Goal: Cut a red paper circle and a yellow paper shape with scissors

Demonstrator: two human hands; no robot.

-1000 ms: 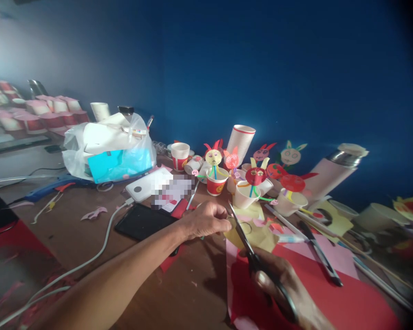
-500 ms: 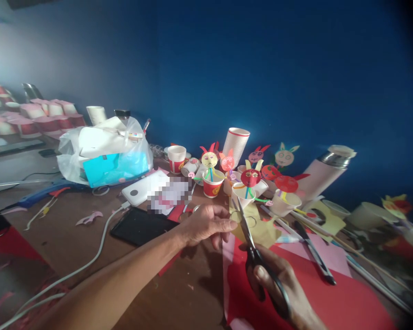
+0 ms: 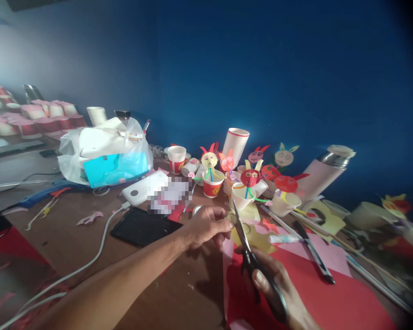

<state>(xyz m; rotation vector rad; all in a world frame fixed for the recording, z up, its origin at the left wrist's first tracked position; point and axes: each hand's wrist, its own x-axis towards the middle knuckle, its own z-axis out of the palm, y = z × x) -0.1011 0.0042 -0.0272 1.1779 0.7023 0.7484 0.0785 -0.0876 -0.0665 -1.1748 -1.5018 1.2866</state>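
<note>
My left hand (image 3: 208,227) pinches the edge of a yellow paper sheet (image 3: 266,246) between thumb and fingers. Small circles are drawn on the sheet. With its fingers through the handles, my right hand (image 3: 278,286) grips black-handled scissors (image 3: 242,234). The blades point up and away, right beside my left fingertips, and overlap the yellow paper. Whether they bite into it I cannot tell. Beneath my right hand lies a large red paper sheet (image 3: 316,293) over pink paper (image 3: 330,254).
Paper cups with straw-and-paper rabbit figures (image 3: 250,178) stand behind my hands. A pink thermos (image 3: 316,178) leans at the right, near a black marker (image 3: 315,254). A black phone (image 3: 141,227), a white power bank (image 3: 144,188) and a stuffed plastic bag (image 3: 105,151) lie left.
The yellow paper has shifted left and tilted, uncovering an orange paper piece and more of a white tube. The scissors moved slightly left, and their blades came closer together.
</note>
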